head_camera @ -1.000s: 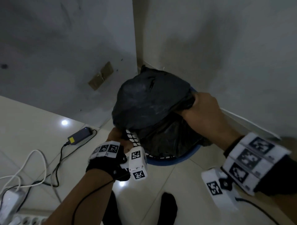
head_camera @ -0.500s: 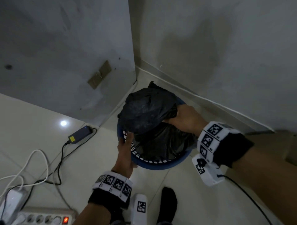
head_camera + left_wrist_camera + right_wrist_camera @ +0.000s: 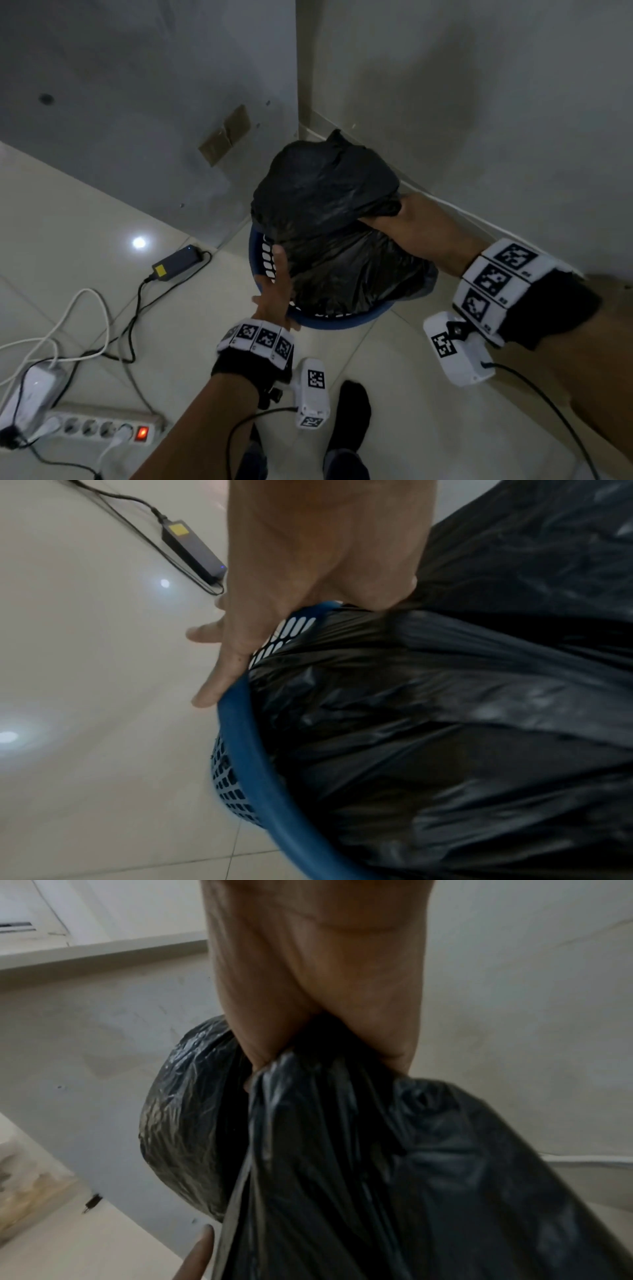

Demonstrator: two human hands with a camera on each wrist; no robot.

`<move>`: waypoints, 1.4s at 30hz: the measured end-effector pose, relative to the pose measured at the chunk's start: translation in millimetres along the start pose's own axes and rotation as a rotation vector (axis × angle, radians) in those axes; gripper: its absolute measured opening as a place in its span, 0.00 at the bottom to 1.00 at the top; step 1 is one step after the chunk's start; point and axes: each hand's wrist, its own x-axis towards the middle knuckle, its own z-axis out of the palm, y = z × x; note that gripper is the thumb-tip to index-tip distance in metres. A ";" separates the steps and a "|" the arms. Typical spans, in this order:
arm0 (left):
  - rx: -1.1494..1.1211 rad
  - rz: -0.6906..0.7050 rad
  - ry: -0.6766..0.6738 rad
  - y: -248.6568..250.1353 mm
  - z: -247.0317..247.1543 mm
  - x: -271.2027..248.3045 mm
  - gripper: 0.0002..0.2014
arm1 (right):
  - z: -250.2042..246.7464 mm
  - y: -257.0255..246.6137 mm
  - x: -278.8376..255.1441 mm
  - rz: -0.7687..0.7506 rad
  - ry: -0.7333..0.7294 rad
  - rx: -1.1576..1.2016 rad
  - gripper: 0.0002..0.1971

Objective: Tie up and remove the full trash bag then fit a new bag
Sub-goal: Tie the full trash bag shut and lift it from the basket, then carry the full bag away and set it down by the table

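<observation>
A full black trash bag (image 3: 325, 205) bulges out of a blue perforated bin (image 3: 342, 322) standing in the corner of the room. My right hand (image 3: 421, 229) grips the bag's gathered neck on its right side; in the right wrist view the plastic (image 3: 377, 1150) bunches out from under my fist (image 3: 325, 974). My left hand (image 3: 275, 291) lies on the bin's near-left rim with its fingers straight. In the left wrist view that hand (image 3: 308, 561) straddles the rim (image 3: 240, 723), fingers outside the bin and the thumb side against the bag (image 3: 445, 723).
Two walls meet just behind the bin. On the tiled floor to the left lie a dark power adapter (image 3: 176, 262), a power strip (image 3: 102, 426) with a lit red switch, and tangled cables (image 3: 85, 329). My feet in dark socks (image 3: 352, 404) stand just in front of the bin.
The right hand has drawn the bag's top up higher than half a second ago. The left hand, curled at the rim a second ago, now lies flat on it.
</observation>
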 end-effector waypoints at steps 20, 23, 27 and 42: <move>-0.648 -0.224 -0.397 14.7 22.2 -30.6 0.43 | -0.5 15.5 -16.5 0.150 0.355 0.349 0.21; -0.659 -0.244 -0.287 0.2 16.8 -21.2 0.43 | -23.3 -5.4 -29.7 0.088 0.372 0.492 0.07; -0.576 -0.190 -0.230 -14.4 1.5 -13.6 0.47 | -31.7 -17.1 -39.7 0.015 0.321 0.459 0.06; -0.123 0.019 -0.051 57.1 -122.6 -175.9 0.34 | -71.4 -149.0 -142.0 -0.087 0.388 0.395 0.22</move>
